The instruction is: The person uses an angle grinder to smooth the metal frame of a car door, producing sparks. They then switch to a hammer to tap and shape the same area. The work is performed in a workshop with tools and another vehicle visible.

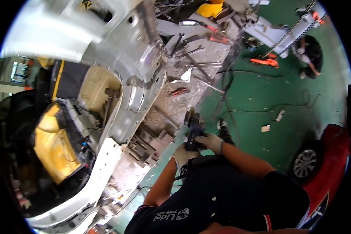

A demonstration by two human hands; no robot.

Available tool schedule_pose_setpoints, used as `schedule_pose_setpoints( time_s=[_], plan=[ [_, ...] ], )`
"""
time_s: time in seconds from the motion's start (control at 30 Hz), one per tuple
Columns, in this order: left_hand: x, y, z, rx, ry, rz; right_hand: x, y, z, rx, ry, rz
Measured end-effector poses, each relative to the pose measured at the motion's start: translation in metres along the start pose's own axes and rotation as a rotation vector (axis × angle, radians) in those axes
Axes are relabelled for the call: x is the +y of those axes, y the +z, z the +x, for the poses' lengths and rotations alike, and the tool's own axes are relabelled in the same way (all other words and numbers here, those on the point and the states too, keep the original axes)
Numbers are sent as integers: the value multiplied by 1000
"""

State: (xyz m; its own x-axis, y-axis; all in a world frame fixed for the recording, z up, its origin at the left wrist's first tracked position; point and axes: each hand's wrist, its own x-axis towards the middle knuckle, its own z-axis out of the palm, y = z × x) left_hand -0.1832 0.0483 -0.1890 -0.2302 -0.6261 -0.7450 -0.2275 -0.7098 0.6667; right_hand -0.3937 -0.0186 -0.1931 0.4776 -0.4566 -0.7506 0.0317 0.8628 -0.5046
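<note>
An angle grinder [195, 126] with a dark body is held upright in front of my torso, its round disc [189, 116] at the far end. My left hand [183, 155], in a pale work glove, is wrapped round the lower body from the left. From the right, my gloved right hand [211, 142] grips the same body a little higher. The fingers of both hands are partly hidden behind the tool. To the left of the grinder stands the bare metal pillar and sill of a car body [138, 97], apart from the disc.
A grey platform [171, 103] beside the car carries pliers [178, 92], bars and metal blocks [147, 146]. Black cables [277, 109] trail over the green floor. A red car [327, 167] stands at right; another person [311, 56] crouches by a chained pulling post [267, 35].
</note>
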Motion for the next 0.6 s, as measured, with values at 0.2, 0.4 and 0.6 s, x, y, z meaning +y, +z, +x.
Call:
schedule_pose_setpoints(
  time_s=[0.2,0.4,0.6],
  plan=[
    [11,31,-32,315,-379,203,61,-183,84,-32,-25,-38],
    [16,59,-60,419,-630,131,139,-419,102,673,145,407],
    [24,68,-55,380,-726,105,207,-491,53,900,427,435]
  ],
)
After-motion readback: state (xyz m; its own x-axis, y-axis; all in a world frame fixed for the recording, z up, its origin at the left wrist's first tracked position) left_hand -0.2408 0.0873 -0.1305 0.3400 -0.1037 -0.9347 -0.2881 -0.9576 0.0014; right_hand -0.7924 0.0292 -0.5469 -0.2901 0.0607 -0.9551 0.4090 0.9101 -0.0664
